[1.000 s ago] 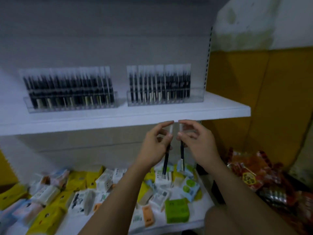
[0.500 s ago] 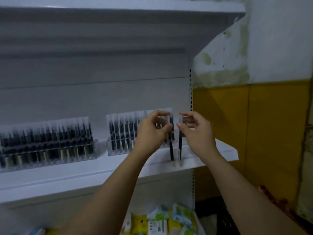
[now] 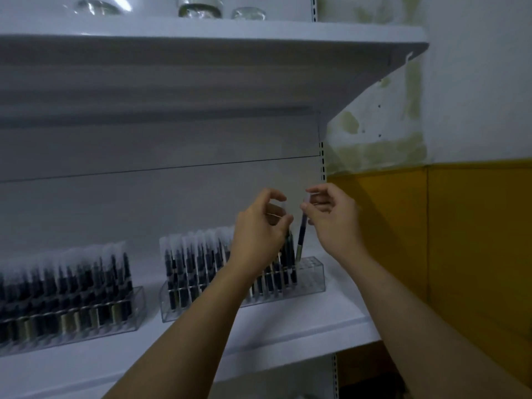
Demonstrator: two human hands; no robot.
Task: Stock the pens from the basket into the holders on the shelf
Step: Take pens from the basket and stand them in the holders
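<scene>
Two clear plastic pen holders stand on the white shelf [image 3: 288, 326]. The right holder [image 3: 312, 276] is nearly full of dark pens with clear caps; its right end shows free slots. The left holder [image 3: 72, 306] is packed. My right hand [image 3: 331, 223] pinches the cap of a dark pen [image 3: 301, 239] that hangs upright, its tip just over the free slots. My left hand [image 3: 259, 228] grips another pen [image 3: 288, 246] by its cap, its lower end down among the pens in the right holder. The basket is out of sight.
An upper shelf [image 3: 201, 33] overhangs the holders and carries glass items [image 3: 198, 7]. A slotted upright [image 3: 321, 156] marks the shelf's right end, with a white and yellow wall [image 3: 460, 211] beyond it.
Both hands have risen from below the shelf edge up to the right holder, each with a pen. The view has tilted upward, so the lower shelf of packets has dropped out of sight.
</scene>
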